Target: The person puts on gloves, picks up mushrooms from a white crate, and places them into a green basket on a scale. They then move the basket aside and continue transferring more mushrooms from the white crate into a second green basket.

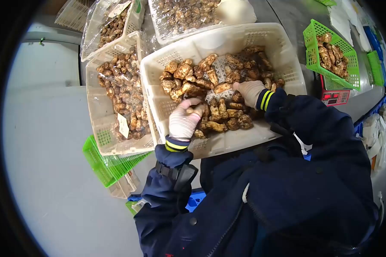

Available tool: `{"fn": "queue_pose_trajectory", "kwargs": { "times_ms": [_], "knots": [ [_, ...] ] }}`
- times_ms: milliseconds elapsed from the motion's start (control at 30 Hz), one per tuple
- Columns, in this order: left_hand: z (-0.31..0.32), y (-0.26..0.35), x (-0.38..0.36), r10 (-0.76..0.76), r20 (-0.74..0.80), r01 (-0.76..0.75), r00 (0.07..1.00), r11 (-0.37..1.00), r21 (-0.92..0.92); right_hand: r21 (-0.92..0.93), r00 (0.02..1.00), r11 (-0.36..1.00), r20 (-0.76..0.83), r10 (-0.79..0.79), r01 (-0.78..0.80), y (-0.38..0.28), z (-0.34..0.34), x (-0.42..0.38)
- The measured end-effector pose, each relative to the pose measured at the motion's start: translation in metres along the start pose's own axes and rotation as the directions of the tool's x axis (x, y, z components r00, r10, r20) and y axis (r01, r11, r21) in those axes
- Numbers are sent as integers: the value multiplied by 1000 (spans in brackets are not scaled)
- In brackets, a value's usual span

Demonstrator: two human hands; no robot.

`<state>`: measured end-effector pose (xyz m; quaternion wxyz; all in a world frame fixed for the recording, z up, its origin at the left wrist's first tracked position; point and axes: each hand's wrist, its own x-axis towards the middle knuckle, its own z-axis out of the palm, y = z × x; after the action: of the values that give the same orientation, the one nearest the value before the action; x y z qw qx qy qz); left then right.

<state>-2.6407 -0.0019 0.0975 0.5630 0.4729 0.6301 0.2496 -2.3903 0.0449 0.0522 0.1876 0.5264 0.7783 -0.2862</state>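
Note:
A large white plastic crate (294,73) in front of me holds many brown, dirt-flecked mushrooms (218,110), some in loose rows, on its perforated floor. My left hand (185,120), in a pale glove, is inside the crate's near left part. Its fingers and thumb are curled round a mushroom, mostly hidden by them. On the right, my gloved right hand (249,92) reaches down among the mushrooms. Its thumb touches the end of a pale-stemmed mushroom (222,88), while its other fingers are hidden below the palm.
A film-covered white crate of mushrooms (99,128) with a paper tag adjoins on the left. More wrapped crates stand behind. A green basket of mushrooms (351,64) rests on a red digital scale (335,97) at right. Another green basket (99,165) lies lower left.

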Motion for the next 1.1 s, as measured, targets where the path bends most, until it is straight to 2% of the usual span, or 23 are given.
{"fn": "queue_pose_trajectory", "kwargs": {
  "times_ms": [33, 67, 100, 167, 233, 267, 367, 433, 500, 567, 633, 700, 733, 767, 800, 833, 867, 900, 967, 1000, 1033, 1067, 1100],
  "knots": [
    [11, -3, 9, -21, 60, 7, 998, 973, 231, -6, 1000, 1000, 29, 6, -6, 1, -4, -2],
    [21, -6, 16, 97, 150, -158, 984, 866, 474, 24, 994, 999, -99, -42, 44, 9, 10, 0],
    [36, -12, 32, 34, 209, -161, 977, 762, 627, 53, 991, 998, -131, -31, 38, 10, 9, 0],
    [61, -20, 50, 59, 236, -213, 970, 675, 707, 156, 996, 987, -65, 56, -45, 0, -13, -10],
    [82, -44, 76, 6, 255, -215, 967, 561, 800, 166, 976, 981, -178, 128, -98, 5, -11, -16],
    [89, -24, 74, -67, 257, -190, 964, 502, 844, 181, 972, 982, -220, 87, -46, 13, -16, -24],
    [96, -11, 72, -262, 220, -141, 939, 291, 946, 380, 868, 925, -452, 206, -21, 41, -67, -88],
    [102, -6, 73, -347, 188, -96, 919, 264, 960, 307, 766, 949, -591, 253, -77, 102, -82, -119],
    [95, -19, 74, -229, 243, -142, 943, 382, 913, 584, 405, 752, -635, 657, -306, 142, -117, -157],
    [86, -41, 77, -152, 259, -152, 954, 500, 853, 588, 133, 794, -784, 607, -156, 238, -82, -180],
    [83, -44, 68, -100, 234, -128, 967, 605, 786, 803, 208, 524, -482, 851, -283, 290, -85, -203],
    [81, -36, 56, -42, 233, -139, 972, 697, 703, 817, 264, 511, -448, 854, -266, 348, -68, -221],
    [81, -33, 51, -48, 231, -133, 972, 697, 705, 671, 123, 638, -647, 753, -378, 320, -86, -237],
    [79, -29, 47, -47, 240, -107, 970, 801, 590, 575, 86, 780, -789, 608, -246, 326, -86, -245],
    [78, -27, 45, -43, 250, -80, 967, 883, 462, 603, 109, 779, -774, 624, -171, 313, -97, -251],
    [76, -30, 45, 144, 262, -225, 954, 923, 312, 630, 129, 770, -759, 638, -98, 291, -110, -259],
    [73, -29, 46, 139, 291, -139, 946, 990, -24, 654, 192, 757, -741, 644, -14, 260, -119, -261],
    [72, -26, 47, 144, 321, -22, 936, 935, -355, 674, 255, 736, -725, 641, 67, 229, -123, -258],
    [69, 44, 22, 94, 297, 0, 950, 954, -300, 234, 362, 966, -915, 179, 114, 206, -91, -230],
    [75, 58, 16, 106, 255, -7, 961, 932, -362, 715, 638, 669, -422, 644, -202, 122, -124, -229],
    [84, 68, 12, 120, 210, -20, 970, 906, -423, 492, 470, 679, -850, 238, 545, 135, -48, -174],
    [98, 80, 6, 157, 217, -51, 964, 903, -427, 619, 808, 760, -542, 231, 197, 94, -48, -170],
    [113, 78, 3, 180, 206, -67, 962, 885, -461, 781, 931, 588, -343, 123, 210, 66, -56, -163]
  ]
}}
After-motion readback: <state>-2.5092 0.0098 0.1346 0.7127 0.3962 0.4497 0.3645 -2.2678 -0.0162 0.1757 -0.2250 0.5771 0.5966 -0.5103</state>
